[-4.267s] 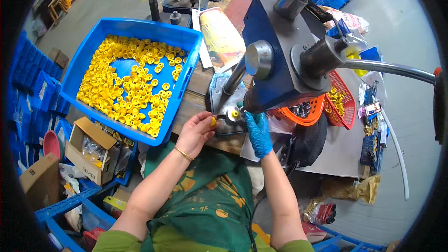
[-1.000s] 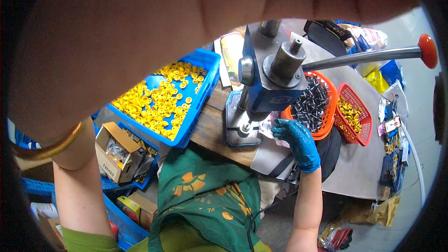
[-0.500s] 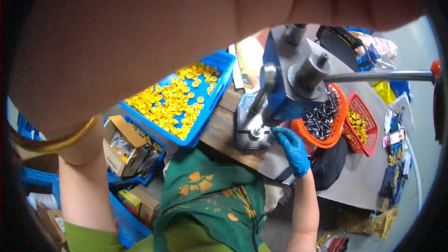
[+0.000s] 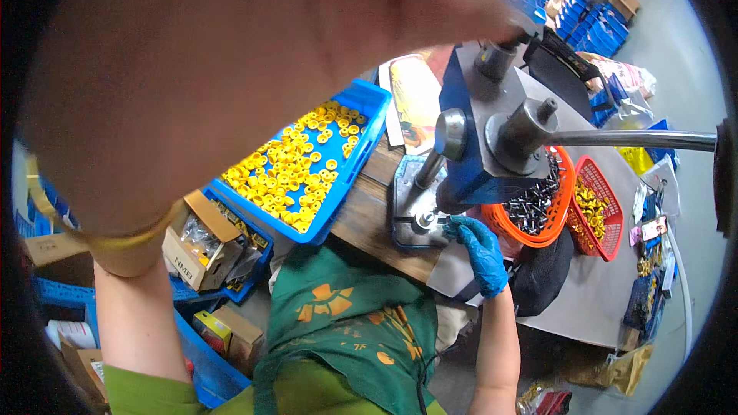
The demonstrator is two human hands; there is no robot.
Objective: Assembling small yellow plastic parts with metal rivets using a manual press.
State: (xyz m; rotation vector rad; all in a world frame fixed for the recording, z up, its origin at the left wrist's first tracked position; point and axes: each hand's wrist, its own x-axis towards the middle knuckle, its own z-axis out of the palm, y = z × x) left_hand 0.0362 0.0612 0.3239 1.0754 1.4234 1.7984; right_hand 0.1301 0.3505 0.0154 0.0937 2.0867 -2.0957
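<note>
My left hand (image 4: 254,54), bare and with a gold bangle at its wrist, looms large and blurred across the upper left. Its fingers run out of sight at the top. My right hand (image 4: 483,257) wears a blue glove, its fingertips pinched together beside the metal base (image 4: 407,219) of a bench press (image 4: 492,131). Whatever those fingers hold is too small to make out. A small round metal fixture (image 4: 425,219) stands on the base, just left of the fingertips. From the press head a steel lever (image 4: 630,139) sticks out to the right.
Left of the press, a blue tray (image 4: 365,142) holds many yellow cup-shaped pieces (image 4: 288,177). An orange basket (image 4: 530,237) of dark metal pins and a red basket (image 4: 611,234) of yellow parts stand to its right. An open carton (image 4: 201,257) sits at lower left.
My left hand has drawn back leftward from the upper right, uncovering blue crates there. My right fingertips are slightly closer to the fixture. The view has shifted a little; the lever's red knob is no longer visible.
</note>
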